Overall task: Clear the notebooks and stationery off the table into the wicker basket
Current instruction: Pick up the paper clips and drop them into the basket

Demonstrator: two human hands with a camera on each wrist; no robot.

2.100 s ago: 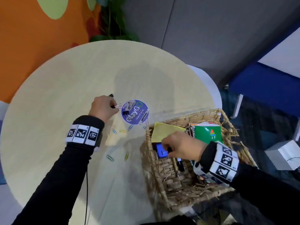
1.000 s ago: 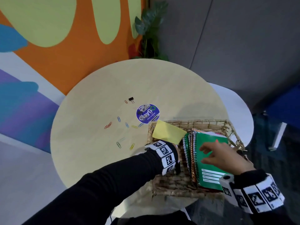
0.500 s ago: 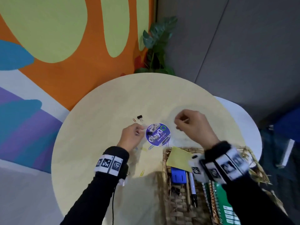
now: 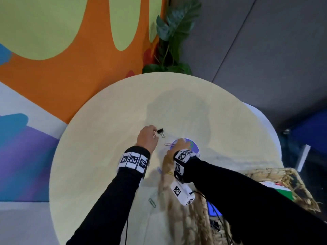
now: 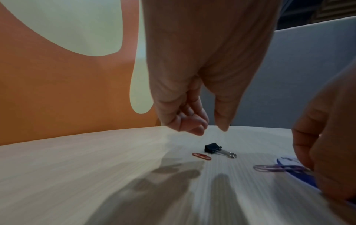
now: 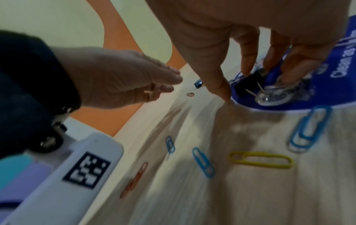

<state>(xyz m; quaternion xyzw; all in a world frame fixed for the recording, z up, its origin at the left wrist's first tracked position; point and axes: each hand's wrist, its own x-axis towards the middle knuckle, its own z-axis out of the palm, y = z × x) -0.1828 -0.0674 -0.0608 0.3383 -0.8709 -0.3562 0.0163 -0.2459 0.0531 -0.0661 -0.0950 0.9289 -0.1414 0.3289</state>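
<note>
The left hand (image 5: 192, 118), empty and loosely curled, is hovering just above the binder clip (image 5: 212, 148) lying handles-rightward on the bench (image 4: 106, 138); the right hand (image 6: 250, 45) is closing fingertips round a second clip (image 6: 248, 85).

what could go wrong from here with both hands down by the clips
1. The left hand hovers over the small binder clip; a loose pinch could flick it away.
2. The right hand reaches for a second binder clip on the blue disc and could drag the disc.
3. Thin paper clips lie flat on the table, easy to miss.
</note>
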